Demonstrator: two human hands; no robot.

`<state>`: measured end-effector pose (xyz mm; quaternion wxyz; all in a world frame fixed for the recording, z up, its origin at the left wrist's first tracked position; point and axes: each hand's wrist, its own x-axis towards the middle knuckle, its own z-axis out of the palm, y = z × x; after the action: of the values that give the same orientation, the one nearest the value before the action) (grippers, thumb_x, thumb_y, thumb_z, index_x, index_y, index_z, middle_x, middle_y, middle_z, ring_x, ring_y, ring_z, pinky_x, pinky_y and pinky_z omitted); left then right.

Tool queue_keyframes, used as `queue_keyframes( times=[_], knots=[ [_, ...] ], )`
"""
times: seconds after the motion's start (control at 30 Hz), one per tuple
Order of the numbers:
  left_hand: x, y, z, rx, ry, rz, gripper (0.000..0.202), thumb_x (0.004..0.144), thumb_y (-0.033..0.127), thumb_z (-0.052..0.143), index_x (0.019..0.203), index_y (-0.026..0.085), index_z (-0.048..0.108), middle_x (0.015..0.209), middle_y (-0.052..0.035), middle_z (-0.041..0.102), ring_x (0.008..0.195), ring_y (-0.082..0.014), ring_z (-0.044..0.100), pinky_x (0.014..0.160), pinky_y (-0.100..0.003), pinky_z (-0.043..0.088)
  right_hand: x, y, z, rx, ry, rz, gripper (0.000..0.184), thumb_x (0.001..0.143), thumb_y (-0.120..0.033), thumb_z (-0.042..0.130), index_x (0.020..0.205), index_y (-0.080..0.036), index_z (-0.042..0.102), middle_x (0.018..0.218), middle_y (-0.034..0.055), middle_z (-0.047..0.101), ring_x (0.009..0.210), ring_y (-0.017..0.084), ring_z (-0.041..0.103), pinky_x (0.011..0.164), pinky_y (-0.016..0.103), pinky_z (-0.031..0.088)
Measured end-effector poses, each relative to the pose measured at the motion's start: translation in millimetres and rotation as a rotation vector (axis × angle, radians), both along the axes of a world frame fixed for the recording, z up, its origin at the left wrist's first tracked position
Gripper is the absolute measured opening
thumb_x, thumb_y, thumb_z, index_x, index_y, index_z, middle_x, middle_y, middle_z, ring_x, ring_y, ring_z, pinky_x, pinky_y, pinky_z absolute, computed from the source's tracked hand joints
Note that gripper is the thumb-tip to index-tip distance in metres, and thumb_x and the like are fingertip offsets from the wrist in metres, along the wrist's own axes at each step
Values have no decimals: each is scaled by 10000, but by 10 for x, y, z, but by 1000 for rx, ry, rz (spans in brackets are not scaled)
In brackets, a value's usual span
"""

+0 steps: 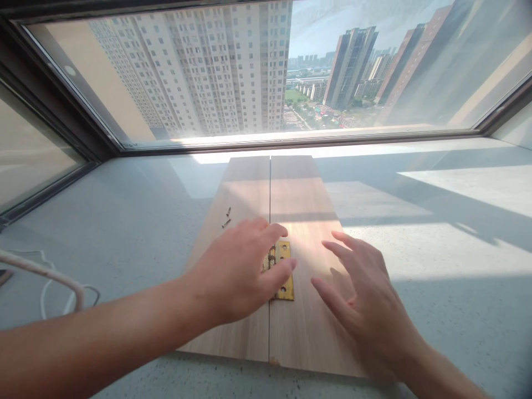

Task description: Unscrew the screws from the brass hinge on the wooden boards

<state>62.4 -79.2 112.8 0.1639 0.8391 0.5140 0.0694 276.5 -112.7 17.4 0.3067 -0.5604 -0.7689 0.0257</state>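
Note:
Two light wooden boards lie side by side on a grey sill, the left board (236, 194) and the right board (303, 194) meeting along a straight seam. A brass hinge (285, 271) lies across that seam. My left hand (241, 271) hovers over the hinge's left leaf and covers it, fingers spread and empty. My right hand (361, 288) is over the right board, just right of the hinge, fingers apart and holding nothing. Two small screws (226, 217) lie loose on the left board, beyond my left hand.
The grey sill (436, 249) runs to a large window (266, 72) looking on tower blocks. A white cable (50, 277) loops at the left edge. Bright sun patches fall across the right side and the boards' far end.

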Motion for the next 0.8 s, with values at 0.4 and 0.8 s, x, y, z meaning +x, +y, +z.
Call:
queue_keyframes(
  times=[0.4,0.8],
  knots=[
    [-87,-104,-290,-32,-891,112,516,945,568,177,1304,295,428,1399,-24,426,1282,-230,373,1097,-437,253,-969,276,945,-332,-269,474,104,769,-194,533,719,-198,624,629,-17,651,530,120,530,486,244,309],
    [-858,316,-843,260,-630,503,402,914,521,354,1020,219,597,1121,-59,607,1114,-281,467,1006,-487,297,-1578,491,1410,-763,-1129,269,132,749,-203,579,635,-172,638,569,53,543,612,271,621,469,349,427]
  ],
)
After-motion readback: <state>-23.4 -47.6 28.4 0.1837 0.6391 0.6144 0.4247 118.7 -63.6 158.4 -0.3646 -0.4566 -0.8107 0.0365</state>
